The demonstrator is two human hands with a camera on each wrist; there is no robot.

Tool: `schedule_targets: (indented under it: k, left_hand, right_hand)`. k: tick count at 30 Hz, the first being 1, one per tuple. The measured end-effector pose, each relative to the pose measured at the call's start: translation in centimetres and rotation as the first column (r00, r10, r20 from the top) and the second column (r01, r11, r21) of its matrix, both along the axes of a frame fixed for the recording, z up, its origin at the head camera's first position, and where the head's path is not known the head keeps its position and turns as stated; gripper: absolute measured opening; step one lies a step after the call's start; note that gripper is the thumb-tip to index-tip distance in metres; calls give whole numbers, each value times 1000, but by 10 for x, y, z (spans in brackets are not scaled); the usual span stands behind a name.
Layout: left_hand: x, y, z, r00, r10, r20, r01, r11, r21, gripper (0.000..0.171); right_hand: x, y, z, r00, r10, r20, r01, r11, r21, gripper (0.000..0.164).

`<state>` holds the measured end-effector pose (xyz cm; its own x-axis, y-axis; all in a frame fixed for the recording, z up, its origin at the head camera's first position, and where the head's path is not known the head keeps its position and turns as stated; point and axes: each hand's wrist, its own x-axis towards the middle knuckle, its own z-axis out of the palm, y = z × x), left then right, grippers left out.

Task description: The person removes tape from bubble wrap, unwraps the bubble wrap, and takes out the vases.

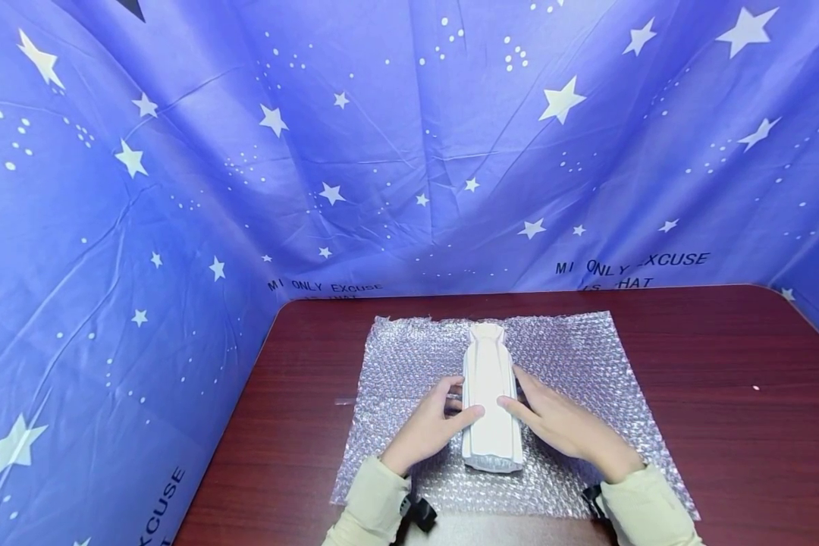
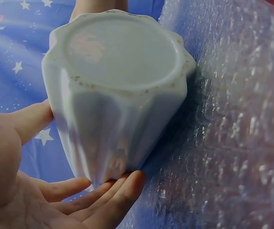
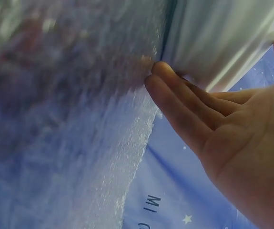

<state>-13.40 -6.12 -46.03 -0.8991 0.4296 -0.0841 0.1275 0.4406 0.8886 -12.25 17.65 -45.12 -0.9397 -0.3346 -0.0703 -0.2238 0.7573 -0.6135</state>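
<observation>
A white fluted ceramic vase (image 1: 489,406) lies on its side on a sheet of bubble wrap (image 1: 416,356), its narrow neck toward the back and its base toward the front. My left hand (image 1: 428,425) grips its left side, thumb on top and fingers down along the flank. From the other side my right hand (image 1: 565,422) holds it, thumb also on top, fingertips low near the wrap. In the left wrist view the scalloped base of the vase (image 2: 122,52) faces the camera. The right wrist view shows the right fingers (image 3: 189,105) under the vase's edge.
The bubble wrap is spread flat on a dark red wooden table (image 1: 737,425). A blue curtain (image 1: 409,152) with white stars hangs behind the table and along its left side. A small white speck (image 1: 756,387) lies at the right.
</observation>
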Motion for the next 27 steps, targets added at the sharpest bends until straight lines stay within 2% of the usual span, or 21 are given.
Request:
schedule_targets:
  k: [6,14,27]
  left_hand:
    - [-3,1,-4,999,7,45,-8,1000,22,73]
    - [-6,2,-8,992,-53,115,36,989,146,64]
    - [-7,1,-11,988,-85,129,55,974,220,58]
  right_hand:
    - [-1,-2,-1,1000,14,16,-13,998,-60,81]
    - [-3,-2,-3,998,44,51,-34,982,-187,78]
    - [-4,-1,2,991,28,131,0,978,-208,85]
